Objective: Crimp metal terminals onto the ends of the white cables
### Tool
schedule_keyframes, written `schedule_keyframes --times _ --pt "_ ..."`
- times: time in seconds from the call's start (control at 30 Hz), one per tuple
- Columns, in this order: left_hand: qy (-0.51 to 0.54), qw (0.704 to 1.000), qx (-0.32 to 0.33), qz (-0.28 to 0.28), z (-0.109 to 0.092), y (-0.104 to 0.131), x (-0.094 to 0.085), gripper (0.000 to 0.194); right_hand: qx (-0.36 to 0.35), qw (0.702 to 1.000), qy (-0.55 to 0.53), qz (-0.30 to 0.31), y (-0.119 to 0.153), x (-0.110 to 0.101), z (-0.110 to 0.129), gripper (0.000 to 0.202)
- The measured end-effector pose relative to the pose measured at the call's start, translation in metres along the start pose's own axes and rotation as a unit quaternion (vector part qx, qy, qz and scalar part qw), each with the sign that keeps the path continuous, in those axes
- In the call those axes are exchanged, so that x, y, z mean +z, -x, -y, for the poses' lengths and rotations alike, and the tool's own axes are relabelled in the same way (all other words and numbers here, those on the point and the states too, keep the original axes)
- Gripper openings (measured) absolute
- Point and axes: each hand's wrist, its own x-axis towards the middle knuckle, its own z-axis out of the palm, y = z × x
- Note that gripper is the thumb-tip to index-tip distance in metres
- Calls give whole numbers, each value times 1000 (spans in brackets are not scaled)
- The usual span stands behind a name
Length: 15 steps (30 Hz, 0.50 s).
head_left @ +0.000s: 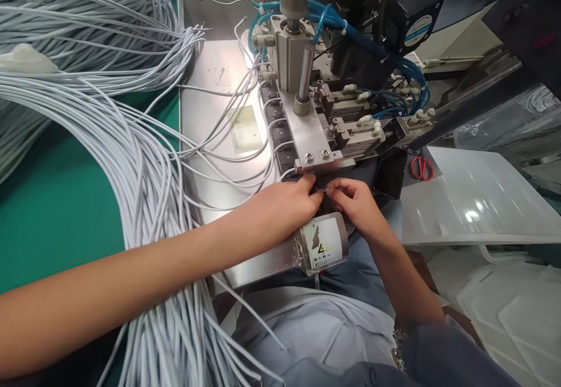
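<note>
My left hand [294, 203] is closed near the front end of the metal machine [302, 127], its fingertips just below the bolted plate; what it pinches is too small to tell. Facing it, my right hand [356, 204] pinches the thin end of a wire [325, 190] between thumb and fingers. Several white cables [249, 156] run from the left into dark slots along the machine's side. Under my hands sits a roll with a printed label [323, 244].
A large bundle of white cables [144, 200] lies over the green surface [56, 211] and metal table [205, 118]. Red scissors [421, 168] and a dark phone-like object [390, 172] are at the right, beside a white sheet [482, 200]. Blue air tubes [368, 36] cross the machine.
</note>
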Motion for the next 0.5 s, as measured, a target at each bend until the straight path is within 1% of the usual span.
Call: schedule_keyframes --times 0.1,0.23,0.33,0.43,0.5 --pt "-6 1000 0 -2 0 0 1 33 -5 1000 12 -9 1 0 1 14" --pt "-10 999 22 -37 2 0 5 31 -16 999 8 -38 2 1 2 14" --pt "-8 998 35 -50 2 1 7 31 -21 999 1 -41 2 2 4 16" --pt "4 998 31 -50 2 1 8 30 -3 999 -1 -42 2 3 5 20" --pt "10 998 27 -52 2 1 8 29 13 999 -10 -32 0 3 3 23"
